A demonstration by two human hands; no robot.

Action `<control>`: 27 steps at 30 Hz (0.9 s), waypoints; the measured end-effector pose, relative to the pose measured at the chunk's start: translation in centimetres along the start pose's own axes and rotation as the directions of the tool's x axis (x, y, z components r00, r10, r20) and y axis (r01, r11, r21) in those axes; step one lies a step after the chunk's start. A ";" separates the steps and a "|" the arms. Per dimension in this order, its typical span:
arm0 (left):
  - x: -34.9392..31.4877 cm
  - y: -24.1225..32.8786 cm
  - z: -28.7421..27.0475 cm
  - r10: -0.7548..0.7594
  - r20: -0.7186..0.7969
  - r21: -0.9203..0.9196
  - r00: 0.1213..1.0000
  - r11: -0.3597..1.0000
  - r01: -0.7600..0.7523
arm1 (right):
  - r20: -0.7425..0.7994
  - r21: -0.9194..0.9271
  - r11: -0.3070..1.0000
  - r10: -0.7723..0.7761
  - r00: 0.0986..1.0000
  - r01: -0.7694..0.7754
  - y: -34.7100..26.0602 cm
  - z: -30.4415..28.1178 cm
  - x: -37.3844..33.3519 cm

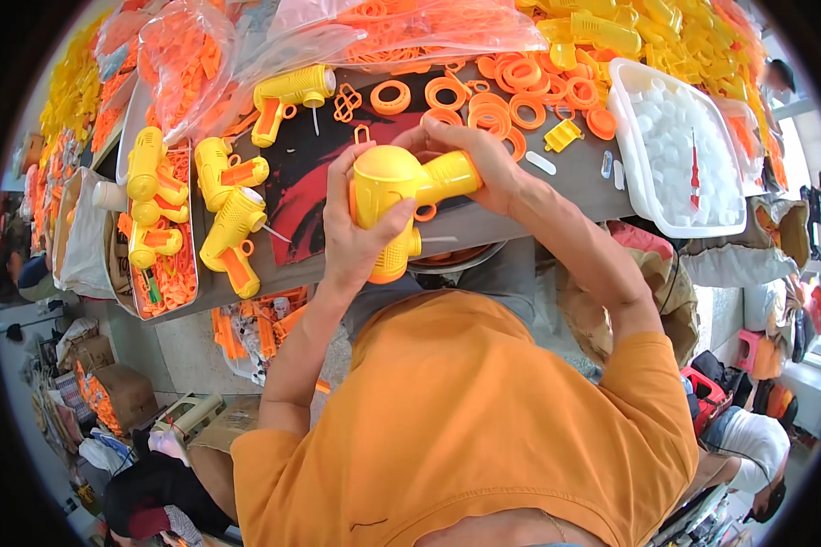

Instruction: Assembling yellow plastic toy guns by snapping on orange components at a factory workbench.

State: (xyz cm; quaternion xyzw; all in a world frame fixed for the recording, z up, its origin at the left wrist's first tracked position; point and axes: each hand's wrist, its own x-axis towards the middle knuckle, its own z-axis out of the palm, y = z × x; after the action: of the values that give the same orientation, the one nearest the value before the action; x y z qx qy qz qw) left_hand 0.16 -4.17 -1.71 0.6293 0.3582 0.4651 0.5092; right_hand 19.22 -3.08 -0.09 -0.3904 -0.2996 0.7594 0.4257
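Observation:
Both hands hold a yellow plastic toy drill (385,178), rounded at one end, above the near edge of the table. My left hand (345,239) wraps around its left side, with the thumb across the front. My right hand (485,157) grips the part that sticks out to the right, its fingers reaching behind. A small orange ring (425,212) shows under that part, and a thin grey rod (440,239) points right from the lower end. An orange loop piece (362,134) stands just behind the toy.
More yellow toy drills (233,232) lie at the left, some on a box of orange parts (169,290). Orange rings (491,114) are scattered at the back. A white tub (737,219) holds whitish pieces and a red screwdriver (694,178). Yellow shells (607,35) are heaped behind.

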 end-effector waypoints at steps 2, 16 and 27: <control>-0.3 0.7 0.1 0.146 0.011 0.091 0.989 0.985 -0.146 | 0.002 -0.035 0.999 0.002 1.000 -0.002 -0.4 0.4 -0.4; 1.6 -0.1 -3.0 0.472 0.293 0.419 0.831 0.718 -0.556 | -0.132 -0.725 0.678 -0.313 0.940 0.124 -0.2 0.4 -1.8; -0.8 -2.0 -7.6 -0.443 -0.193 -0.694 0.875 0.692 0.197 | 0.189 -0.798 0.334 -0.653 0.734 0.502 -1.2 1.9 8.8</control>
State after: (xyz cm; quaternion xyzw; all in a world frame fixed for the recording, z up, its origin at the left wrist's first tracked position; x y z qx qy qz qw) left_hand -7.30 -2.08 -3.41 0.2446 0.3618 0.5655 0.6996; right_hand 15.17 4.97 -1.07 -0.4671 -0.6922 0.2972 0.4629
